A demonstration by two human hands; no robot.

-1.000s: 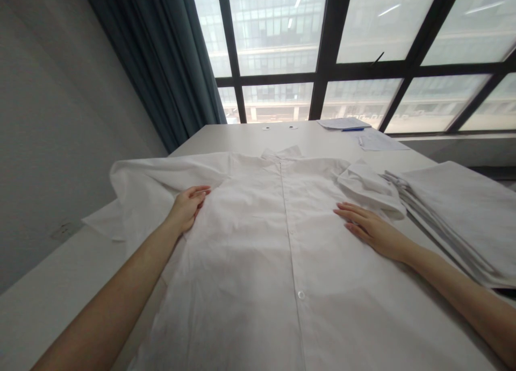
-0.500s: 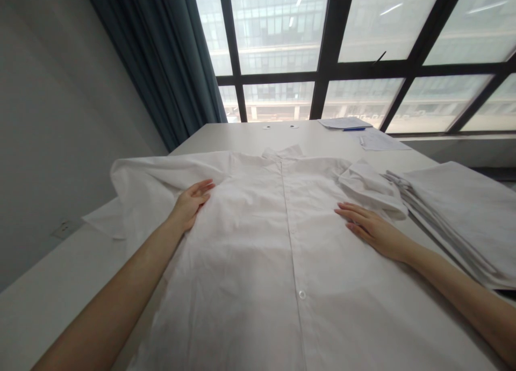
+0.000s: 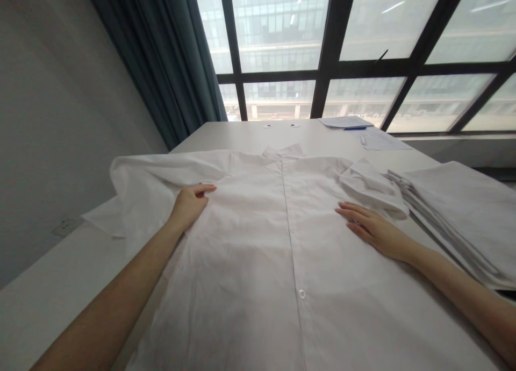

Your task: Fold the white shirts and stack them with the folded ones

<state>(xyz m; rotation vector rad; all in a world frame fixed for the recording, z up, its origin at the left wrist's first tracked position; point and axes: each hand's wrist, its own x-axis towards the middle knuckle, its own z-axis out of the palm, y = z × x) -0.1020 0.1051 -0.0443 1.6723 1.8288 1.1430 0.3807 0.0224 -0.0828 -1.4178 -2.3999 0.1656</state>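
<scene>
A white button-up shirt (image 3: 245, 236) lies front side up across the table, its collar (image 3: 283, 151) pointing away from me. My left hand (image 3: 188, 205) is at the shirt's left side below the sleeve, thumb and fingers pinched on the cloth there. The left sleeve (image 3: 141, 183) spreads out past that hand and hangs over the table's edge. On the right half of the front my right hand (image 3: 374, 231) rests flat, fingers stretched out. Beyond it the right sleeve (image 3: 374, 188) is bunched up. One button (image 3: 302, 294) shows low on the placket.
A stack of folded white cloth (image 3: 467, 215) sits to the right. Papers (image 3: 345, 122) and a blue pen (image 3: 355, 128) lie at the table's far end. Past the white table (image 3: 237, 135) are a window and a dark blue curtain (image 3: 173, 64); a grey wall stands on the left.
My left hand has turned over and its fingers have closed on the shirt's side; before, they were more spread. My right hand has stayed in place.
</scene>
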